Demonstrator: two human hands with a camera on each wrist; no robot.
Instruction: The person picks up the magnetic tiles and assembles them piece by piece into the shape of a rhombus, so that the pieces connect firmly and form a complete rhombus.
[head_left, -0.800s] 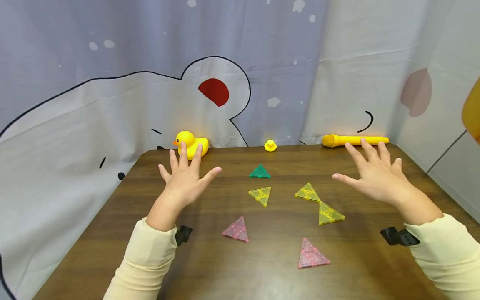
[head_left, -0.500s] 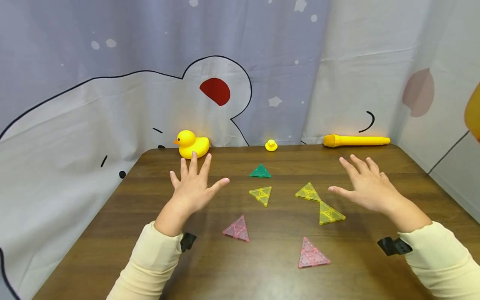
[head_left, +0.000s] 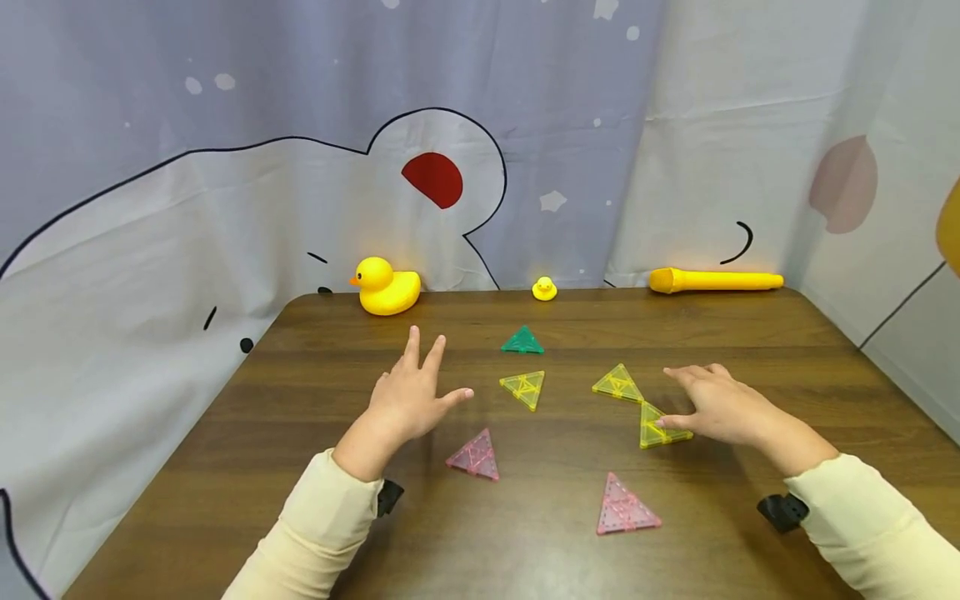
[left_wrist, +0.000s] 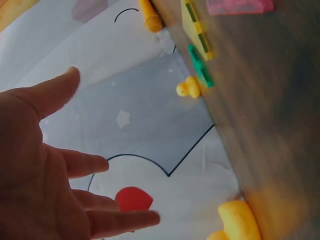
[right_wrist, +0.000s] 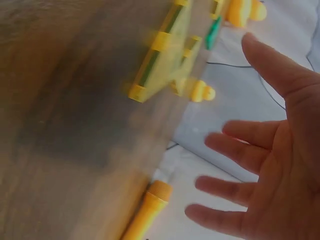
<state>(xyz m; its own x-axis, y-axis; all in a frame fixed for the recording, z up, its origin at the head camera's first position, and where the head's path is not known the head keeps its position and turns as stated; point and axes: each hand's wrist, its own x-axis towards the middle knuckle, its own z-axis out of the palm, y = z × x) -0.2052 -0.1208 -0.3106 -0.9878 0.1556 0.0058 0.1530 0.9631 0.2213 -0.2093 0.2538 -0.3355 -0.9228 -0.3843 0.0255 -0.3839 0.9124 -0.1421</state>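
Note:
My left hand (head_left: 408, 400) hovers over the left part of the table with its fingers spread, holding nothing. A pink triangular tile (head_left: 475, 456) lies just to its lower right. Over on the right, my right hand (head_left: 720, 406) reaches in, fingers extended and empty. Its thumb overlaps a yellow triangular tile (head_left: 654, 427) in the head view, whose corner meets a second yellow triangular tile (head_left: 618, 383). A third yellow tile (head_left: 524, 389) lies near the middle, with a green triangular tile (head_left: 523, 340) behind it. Closer to me is another pink triangular tile (head_left: 626, 506).
Along the back edge of the brown table (head_left: 247, 517) stand a large yellow rubber duck (head_left: 388, 289), a small yellow duck (head_left: 544, 289) and a yellow toy microphone (head_left: 716, 281). A printed curtain (head_left: 315, 208) hangs right behind them.
My left hand has moved right and toward me, away from the large duck. My right hand has come down and left from near the microphone to the yellow tile. The tiles stay put.

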